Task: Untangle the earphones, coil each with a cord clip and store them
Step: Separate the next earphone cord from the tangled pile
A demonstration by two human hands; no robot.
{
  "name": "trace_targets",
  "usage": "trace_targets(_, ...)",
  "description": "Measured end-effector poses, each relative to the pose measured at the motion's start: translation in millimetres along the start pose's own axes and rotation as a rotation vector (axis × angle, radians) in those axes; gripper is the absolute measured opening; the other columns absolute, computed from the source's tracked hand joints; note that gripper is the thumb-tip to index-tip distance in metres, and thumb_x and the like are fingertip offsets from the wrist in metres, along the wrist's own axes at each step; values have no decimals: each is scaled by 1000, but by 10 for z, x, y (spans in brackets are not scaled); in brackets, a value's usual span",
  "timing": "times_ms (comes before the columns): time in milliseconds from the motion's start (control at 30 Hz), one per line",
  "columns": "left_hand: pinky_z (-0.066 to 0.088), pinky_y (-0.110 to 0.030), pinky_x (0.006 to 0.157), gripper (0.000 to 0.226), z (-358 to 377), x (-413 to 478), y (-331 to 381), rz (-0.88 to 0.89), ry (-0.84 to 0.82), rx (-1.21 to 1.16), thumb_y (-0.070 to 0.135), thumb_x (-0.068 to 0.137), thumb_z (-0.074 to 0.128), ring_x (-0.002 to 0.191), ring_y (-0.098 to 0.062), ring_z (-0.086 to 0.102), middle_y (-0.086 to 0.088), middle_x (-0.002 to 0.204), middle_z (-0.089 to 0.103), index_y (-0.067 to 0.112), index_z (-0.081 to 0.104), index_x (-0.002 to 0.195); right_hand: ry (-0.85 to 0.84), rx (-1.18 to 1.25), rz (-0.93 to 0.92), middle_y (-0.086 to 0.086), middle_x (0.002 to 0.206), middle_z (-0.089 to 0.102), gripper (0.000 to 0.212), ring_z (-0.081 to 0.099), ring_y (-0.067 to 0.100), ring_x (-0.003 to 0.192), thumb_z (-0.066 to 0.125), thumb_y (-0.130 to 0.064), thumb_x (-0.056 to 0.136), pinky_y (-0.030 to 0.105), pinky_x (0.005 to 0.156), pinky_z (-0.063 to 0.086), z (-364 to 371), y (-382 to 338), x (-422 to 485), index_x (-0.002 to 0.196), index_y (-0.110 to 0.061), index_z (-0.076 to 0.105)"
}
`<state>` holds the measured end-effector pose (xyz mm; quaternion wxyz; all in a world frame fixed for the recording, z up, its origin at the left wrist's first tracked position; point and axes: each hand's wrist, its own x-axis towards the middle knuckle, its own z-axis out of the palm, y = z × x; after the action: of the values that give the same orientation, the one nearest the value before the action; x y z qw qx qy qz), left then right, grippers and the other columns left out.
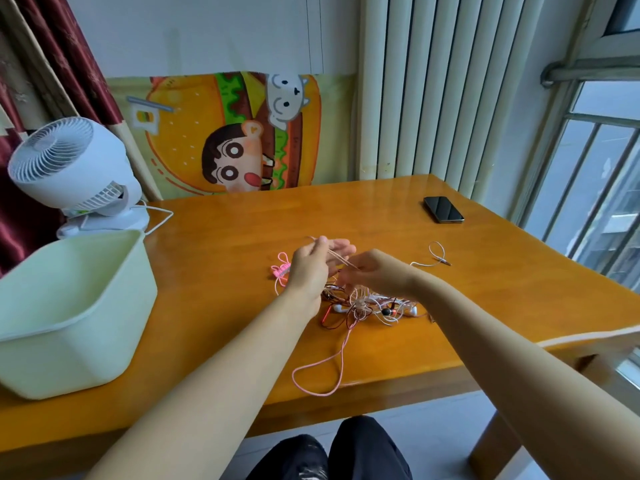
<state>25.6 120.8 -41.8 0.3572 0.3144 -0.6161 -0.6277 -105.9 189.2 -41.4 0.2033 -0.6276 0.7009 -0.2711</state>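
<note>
Two grips are raised off the tabletop point(225, 237) with one pale strand point(341, 259) drawn straight between them; the step in hand, I judge, is untangling, with no coiling or storing begun. The left grip point(310, 266) is clamped on the strand's far end, thumb against fingers; the strand runs down into the right grip point(375, 273), whose fingertips are hidden behind the back of the hand, so I cannot tell whether it pinches or merely guides. The earphone tangle point(367, 306) of white, red and pink cords lies on the tabletop just below both grips, on their near side; a pink cord loop point(322, 379) trails from it, well nearer the person; what seems a pink cord clip point(281, 270) lies just left of the left grip. The next move likely calls for following this strand into the knot and easing it out, since a hard pull would tighten it; the pale green tub point(69, 306), well left of the grips, probably serves for storage.
</note>
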Motion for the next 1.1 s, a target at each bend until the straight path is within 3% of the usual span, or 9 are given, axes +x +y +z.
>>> trace_targets(67, 48, -31, 84, 44, -58, 30, 28, -47, 124, -131, 29, 108, 27, 97, -18, 69, -2, 93, 76, 15, 65, 94, 98, -86, 31, -4, 80, 73, 19, 64, 8, 72, 57, -20, 96, 31, 72, 52, -40, 79, 11, 89, -17, 75)
trace_targets(233, 49, -30, 82, 44, -122, 108, 79, -120, 291, -416, 35, 107, 26, 94, -19, 70, -7, 100, 75, 15, 63, 95, 236, 253, -56, 8, 70, 71, 20, 56, 5, 54, 62, -23, 95, 18, 54, 42, -138, -50, 6, 93, -7, 75)
trace_targets(367, 41, -39, 101, 66, -123, 86, 69, -210, 75, -533, 62, 99, 18, 112, -23, 61, -10, 118, 68, 13, 58, 117, 329, 341, -73, 10, 71, 73, 19, 64, 15, 56, 61, -20, 96, 34, 61, 52, -103, -110, 88, 94, -7, 76)
trace_targets(500, 30, -39, 113, 52, 1, 5, -8, -82, -143, -85, 56, 97, 41, 127, -18, 46, -1, 137, 53, 22, 54, 135, 296, 270, -119, 8, 65, 71, 26, 63, 18, 57, 62, -20, 96, 39, 62, 52, -57, -120, 129, 77, -11, 76)
trace_targets(633, 45, -21, 75, 33, 36, 1, 34, 87, -39, -59, 26, 107, 34, 89, -10, 60, 0, 102, 67, 23, 65, 95, 160, 251, -139, 11, 88, 75, 14, 69, 20, 81, 68, -20, 91, 41, 80, 55, -16, -104, 107, 93, -7, 75)
trace_targets(767, 41, -32, 94, 33, -15, 97, 57, 60, 67, -173, 27, 107, 31, 99, -11, 67, 0, 96, 75, 20, 49, 82, 127, 30, 22, -1, 131, 56, 59, 52, 16, 118, 81, -35, 77, 39, 101, 44, -11, 131, 43, 129, -27, 54)
trace_targets(900, 44, -49, 100, 32, -26, 164, 67, -87, 66, -484, 30, 107, 31, 89, -22, 71, -6, 89, 76, 19, 49, 83, 276, 93, 45, 3, 98, 70, 26, 65, 19, 90, 72, -10, 84, 43, 86, 54, 5, 344, -62, 108, -17, 65)
trace_targets(1000, 46, -56, 99, 33, -30, 206, 37, -158, 91, -617, 31, 107, 28, 95, -25, 69, -8, 93, 75, 19, 48, 83, 477, 276, -51, 5, 88, 69, 18, 62, 13, 78, 62, -3, 88, 30, 70, 50, -81, 333, -126, 95, -18, 68)
trace_targets(1100, 42, -61, 100, 32, 9, 242, 12, -220, 99, -726, 30, 107, 27, 102, -28, 66, -10, 98, 74, 20, 46, 83, 287, 213, -100, -3, 85, 68, 16, 56, -5, 68, 62, -2, 88, 13, 64, 42, -143, 265, -184, 91, -15, 71)
